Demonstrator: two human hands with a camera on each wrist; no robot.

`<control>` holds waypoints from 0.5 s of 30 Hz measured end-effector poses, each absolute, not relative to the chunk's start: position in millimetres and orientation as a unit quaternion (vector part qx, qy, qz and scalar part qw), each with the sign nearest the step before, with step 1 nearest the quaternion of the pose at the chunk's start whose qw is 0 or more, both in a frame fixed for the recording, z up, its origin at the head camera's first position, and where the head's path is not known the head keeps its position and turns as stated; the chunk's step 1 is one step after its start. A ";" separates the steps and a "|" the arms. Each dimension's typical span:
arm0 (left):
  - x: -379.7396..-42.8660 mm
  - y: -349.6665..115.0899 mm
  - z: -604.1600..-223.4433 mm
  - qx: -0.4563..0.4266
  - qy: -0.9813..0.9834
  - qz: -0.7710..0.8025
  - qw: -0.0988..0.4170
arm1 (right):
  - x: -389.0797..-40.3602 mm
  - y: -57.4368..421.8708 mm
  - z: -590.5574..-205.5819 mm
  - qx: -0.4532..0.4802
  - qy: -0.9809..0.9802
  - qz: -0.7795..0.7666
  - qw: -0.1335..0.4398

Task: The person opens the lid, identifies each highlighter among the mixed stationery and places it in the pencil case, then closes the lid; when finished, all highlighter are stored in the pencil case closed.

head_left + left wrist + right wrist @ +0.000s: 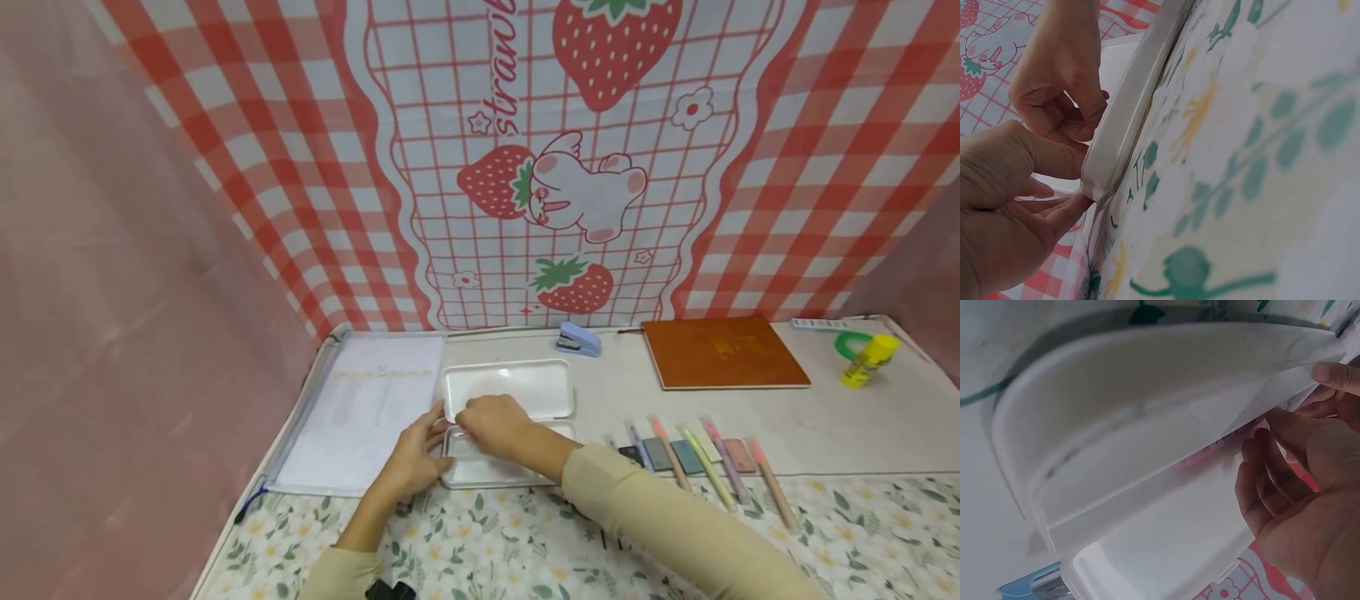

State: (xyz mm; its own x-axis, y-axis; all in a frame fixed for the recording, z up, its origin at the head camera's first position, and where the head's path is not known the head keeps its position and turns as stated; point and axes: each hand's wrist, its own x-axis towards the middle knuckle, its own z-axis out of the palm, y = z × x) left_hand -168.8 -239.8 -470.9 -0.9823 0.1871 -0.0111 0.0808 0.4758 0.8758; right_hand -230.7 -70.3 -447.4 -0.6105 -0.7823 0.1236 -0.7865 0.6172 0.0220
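A white pencil case (487, 482) lies open, its lid (517, 385) folded back on the far side. At the case's left end, my left hand (411, 457) grips the end wall between thumb and fingers, as the left wrist view shows. My right hand (498, 425) reaches into the tray with curled fingers. There, in the right wrist view, a slim pink item (1210, 450) with dark print lies along the inside of the case. Thumb and fingertips of my right hand (1304, 487) pinch its end; its exact kind is hidden.
Several highlighters (705, 458) lie over small coloured blocks (686, 457) on the right. Behind stand a blue stapler (578, 340), a brown notebook (726, 354), a yellow glue stick (870, 361) and a green ring (847, 344). A clear document pouch (360, 417) lies left.
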 end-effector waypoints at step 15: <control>-167.2 -234.8 -467.6 0.061 0.871 0.484 0.048 | -226.5 -5.3 -408.5 0.378 -0.918 0.104 0.053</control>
